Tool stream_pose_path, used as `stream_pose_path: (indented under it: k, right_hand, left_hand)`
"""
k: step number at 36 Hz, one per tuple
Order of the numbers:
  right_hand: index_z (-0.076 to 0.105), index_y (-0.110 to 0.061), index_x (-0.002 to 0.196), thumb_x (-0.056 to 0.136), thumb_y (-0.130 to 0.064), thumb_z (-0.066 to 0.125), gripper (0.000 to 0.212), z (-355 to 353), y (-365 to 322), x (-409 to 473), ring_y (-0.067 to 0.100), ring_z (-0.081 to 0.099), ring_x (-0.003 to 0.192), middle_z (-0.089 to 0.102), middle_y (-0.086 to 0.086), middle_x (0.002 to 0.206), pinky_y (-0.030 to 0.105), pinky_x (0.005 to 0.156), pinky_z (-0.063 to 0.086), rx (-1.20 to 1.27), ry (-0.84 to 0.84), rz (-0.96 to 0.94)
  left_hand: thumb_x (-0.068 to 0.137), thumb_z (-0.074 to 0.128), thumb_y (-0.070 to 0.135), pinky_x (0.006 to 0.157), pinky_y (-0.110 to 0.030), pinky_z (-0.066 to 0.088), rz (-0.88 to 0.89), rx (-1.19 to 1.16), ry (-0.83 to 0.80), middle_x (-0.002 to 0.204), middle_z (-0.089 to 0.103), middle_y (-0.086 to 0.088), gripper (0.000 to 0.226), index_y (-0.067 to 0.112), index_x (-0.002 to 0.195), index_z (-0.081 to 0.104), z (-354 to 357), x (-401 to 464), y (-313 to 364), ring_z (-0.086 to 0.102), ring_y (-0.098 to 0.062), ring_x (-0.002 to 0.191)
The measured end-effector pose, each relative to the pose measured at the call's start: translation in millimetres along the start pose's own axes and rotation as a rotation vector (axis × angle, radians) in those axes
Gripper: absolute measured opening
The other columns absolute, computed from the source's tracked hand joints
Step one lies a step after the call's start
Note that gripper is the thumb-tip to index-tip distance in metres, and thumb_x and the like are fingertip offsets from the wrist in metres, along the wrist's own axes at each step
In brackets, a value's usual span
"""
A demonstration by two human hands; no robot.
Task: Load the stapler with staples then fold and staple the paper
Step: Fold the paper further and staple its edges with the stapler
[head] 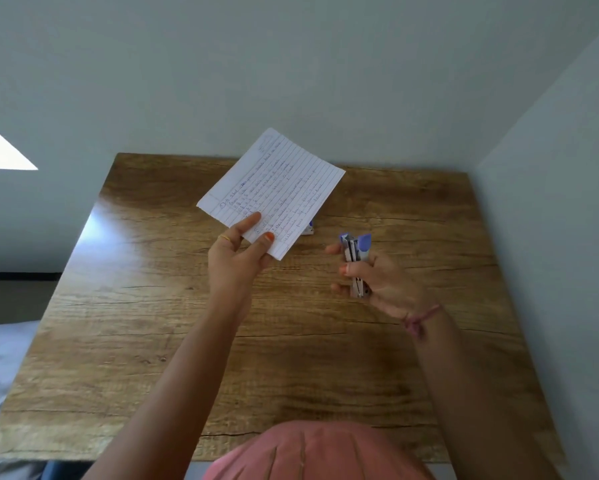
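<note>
Paper and stapler held up over a wooden table.

Left hand pinching the lower corner of 1 lined, handwritten paper, raised above the tabletop; right hand wrapped around a purple stapler, upright, just beside the sheet.

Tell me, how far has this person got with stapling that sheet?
The paper looks already folded, a small lined piece pinched at its corner by the left hand above the table. The right hand holds the stapler, apart from the paper. Whether staples are loaded cannot be seen. No staple shows yet, so stapling seems left.
</note>
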State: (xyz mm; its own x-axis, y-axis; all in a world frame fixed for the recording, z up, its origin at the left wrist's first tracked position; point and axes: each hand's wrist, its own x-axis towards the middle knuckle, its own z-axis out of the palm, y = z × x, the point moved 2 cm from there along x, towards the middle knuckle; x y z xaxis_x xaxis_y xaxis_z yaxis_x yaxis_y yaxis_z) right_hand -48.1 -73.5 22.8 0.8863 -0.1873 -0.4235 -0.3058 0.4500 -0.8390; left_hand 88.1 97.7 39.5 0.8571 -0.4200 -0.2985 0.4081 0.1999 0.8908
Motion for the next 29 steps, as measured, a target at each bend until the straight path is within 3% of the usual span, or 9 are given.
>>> stream_pose_path:
  k: [5,8,13,18,22,26,29]
  right_hand:
    - [0.063,-0.018,0.097,0.095,-0.021,0.049,0.015,12.1,-2.7,-6.3,0.007,0.057,0.058,0.057,-0.003,0.064,0.025,0.056,0.052,-0.195,0.139,0.040]
    - [0.055,-0.010,0.094,0.097,-0.031,0.043,0.025,17.5,-3.4,-6.7,0.013,0.061,0.059,0.059,0.003,0.064,0.028,0.051,0.050,-0.064,0.170,0.107]
    - [0.057,-0.014,0.109,0.097,-0.018,0.048,0.015,24.6,-2.6,-9.9,0.014,0.066,0.062,0.068,0.006,0.081,0.024,0.049,0.052,0.076,0.106,0.071]
    - [0.048,-0.021,0.123,0.097,-0.012,0.048,0.028,35.6,-0.9,-12.9,0.013,0.065,0.068,0.070,0.008,0.113,0.025,0.057,0.053,0.081,0.055,0.000]
    - [0.047,-0.027,0.122,0.095,-0.011,0.050,0.031,45.8,-3.6,-17.2,0.014,0.066,0.079,0.069,0.007,0.115,0.025,0.060,0.051,-0.027,0.044,-0.039]
    - [0.051,-0.021,0.121,0.093,-0.010,0.055,0.030,54.3,-6.1,-19.6,0.014,0.066,0.081,0.068,0.008,0.114,0.023,0.058,0.051,-0.092,0.082,-0.084]
    - [0.053,-0.020,0.119,0.091,-0.020,0.060,0.028,57.7,-8.2,-20.2,0.017,0.066,0.083,0.068,0.010,0.115,0.027,0.062,0.051,-0.061,0.102,-0.085]
  left_hand:
    - [0.082,0.070,0.001,0.073,-0.028,0.058,-0.009,-0.048,-0.047,0.118,0.066,0.003,0.034,0.015,0.113,0.067,8.4,-3.0,5.5,0.069,-0.013,0.101]
    - [0.082,0.071,0.000,0.074,-0.029,0.058,-0.002,-0.056,-0.067,0.118,0.066,0.003,0.036,0.014,0.115,0.066,11.8,-5.4,8.6,0.069,-0.013,0.102]
    - [0.080,0.072,-0.001,0.073,-0.030,0.059,0.018,-0.034,-0.066,0.115,0.069,0.004,0.039,0.012,0.117,0.065,11.5,-8.9,12.1,0.069,-0.013,0.101]
    - [0.079,0.073,-0.002,0.072,-0.030,0.059,0.029,-0.012,-0.044,0.113,0.068,0.007,0.039,0.014,0.115,0.066,10.3,-11.4,14.7,0.069,-0.012,0.101]
    - [0.080,0.073,-0.001,0.071,-0.029,0.059,0.048,0.041,-0.049,0.115,0.067,0.002,0.041,0.014,0.117,0.065,12.0,-13.5,17.7,0.070,-0.012,0.098]
    - [0.081,0.073,0.000,0.071,-0.027,0.058,0.080,0.120,-0.089,0.117,0.066,-0.003,0.043,0.016,0.119,0.063,14.3,-15.6,19.7,0.072,-0.014,0.094]
    - [0.081,0.073,0.000,0.070,-0.025,0.058,0.096,0.172,-0.113,0.114,0.068,-0.001,0.043,0.021,0.118,0.064,15.6,-17.2,21.1,0.072,-0.015,0.092]
